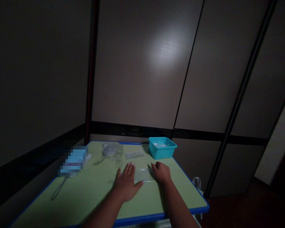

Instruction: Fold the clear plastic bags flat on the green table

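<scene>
Forearms (pixel 177 202) reached over a green table (pixel 85 190); at one o'clock a teal basket (pixel 163 154) held something pale (pixel 159 144); the left hand (pixel 126 184) spread its fingers, a clear sleeve (pixel 144 175) lay at nine o'clock from the right hand (pixel 162 173), fingers curled, grip unclear

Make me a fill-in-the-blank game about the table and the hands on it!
1. The green table has an edge coloured ____.
2. The turquoise basket stands near the table's far ____ corner.
3. By the clear plastic piece are the left hand and the right hand; only the ____ one is spread flat.

Missing words: blue; right; left.
</scene>
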A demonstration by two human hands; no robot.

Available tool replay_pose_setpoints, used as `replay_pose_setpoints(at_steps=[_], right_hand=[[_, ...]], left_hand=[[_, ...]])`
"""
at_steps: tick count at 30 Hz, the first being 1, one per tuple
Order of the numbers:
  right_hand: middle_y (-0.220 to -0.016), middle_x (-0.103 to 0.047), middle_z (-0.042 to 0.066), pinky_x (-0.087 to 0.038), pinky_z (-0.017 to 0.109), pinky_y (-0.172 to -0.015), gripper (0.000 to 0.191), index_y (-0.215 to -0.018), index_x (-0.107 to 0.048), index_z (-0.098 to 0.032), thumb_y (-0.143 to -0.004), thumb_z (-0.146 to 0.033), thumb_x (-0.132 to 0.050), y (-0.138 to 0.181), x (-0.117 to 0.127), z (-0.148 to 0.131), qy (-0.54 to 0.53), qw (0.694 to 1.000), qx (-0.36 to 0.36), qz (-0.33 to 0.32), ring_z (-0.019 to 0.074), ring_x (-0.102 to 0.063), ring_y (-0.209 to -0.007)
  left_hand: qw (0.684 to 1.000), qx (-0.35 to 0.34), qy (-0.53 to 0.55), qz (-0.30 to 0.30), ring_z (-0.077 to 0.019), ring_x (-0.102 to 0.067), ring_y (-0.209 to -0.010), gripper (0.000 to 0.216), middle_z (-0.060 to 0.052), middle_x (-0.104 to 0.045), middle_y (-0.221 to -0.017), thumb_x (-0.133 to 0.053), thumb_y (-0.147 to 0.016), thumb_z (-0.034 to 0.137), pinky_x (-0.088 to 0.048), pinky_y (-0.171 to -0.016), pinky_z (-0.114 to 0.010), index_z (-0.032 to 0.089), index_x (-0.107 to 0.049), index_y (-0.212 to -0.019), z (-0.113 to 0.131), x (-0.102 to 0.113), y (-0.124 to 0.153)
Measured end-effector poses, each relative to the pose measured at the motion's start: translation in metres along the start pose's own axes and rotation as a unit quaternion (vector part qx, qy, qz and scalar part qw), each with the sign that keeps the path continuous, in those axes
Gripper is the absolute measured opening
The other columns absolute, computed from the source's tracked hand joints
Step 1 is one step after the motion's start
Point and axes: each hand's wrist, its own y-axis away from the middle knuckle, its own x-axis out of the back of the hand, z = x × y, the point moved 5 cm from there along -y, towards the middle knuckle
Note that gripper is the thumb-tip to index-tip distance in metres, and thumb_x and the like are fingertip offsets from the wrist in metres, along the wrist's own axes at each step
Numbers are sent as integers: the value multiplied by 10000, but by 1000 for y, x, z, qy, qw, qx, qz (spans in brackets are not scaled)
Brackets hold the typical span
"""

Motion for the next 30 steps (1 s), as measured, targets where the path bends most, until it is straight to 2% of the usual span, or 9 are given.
replay_pose_setpoints(at_steps=[4,6,14,26,30], right_hand=[[-794,-678,71,-352,280,-692,459,-744,-616,-196,-863,-517,-310,-1,-1,-1,-5,1000,-1,-3,198,-617,-806],[-796,-679,74,-353,284,-696,463,-743,-616,-196,-863,-518,-305,-2,-1,0,-6,1000,2,-3,200,-618,-806],[-822,-677,92,-355,294,-700,479,-772,-625,-192,-859,-524,-291,-2,-2,1,-5,1000,5,-6,207,-616,-815],[-846,-666,100,-364,329,-734,468,-800,-636,-195,-842,-524,-306,-1,0,5,-11,1000,-12,-14,228,-600,-840],[-901,-645,102,-361,339,-753,367,-875,-638,-206,-818,-459,-378,0,0,8,-18,999,-24,-23,235,-566,-902]], left_hand=[[995,-7,-31,91,-255,34,-1346,796,-46,-50,-1471,-302,-759,632,52,-1060,-516,182,-155,-1400,10,19,3],[994,-25,-32,104,-242,46,-1346,809,-34,-23,-1473,-313,-754,636,61,-1065,-501,189,-133,-1403,16,22,3],[1000,-9,5,-7,-237,-50,-1347,781,-78,-114,-1465,-170,-779,646,-50,-1061,-515,153,-222,-1383,7,-6,-5],[999,4,8,-33,-249,-38,-1347,783,-70,-64,-1469,-188,-775,642,-86,-1053,-514,160,-187,-1391,6,-6,-8],[999,4,12,-39,-256,-21,-1346,791,-71,-54,-1469,-184,-772,651,-81,-1050,-525,162,-174,-1393,6,-5,-8]])
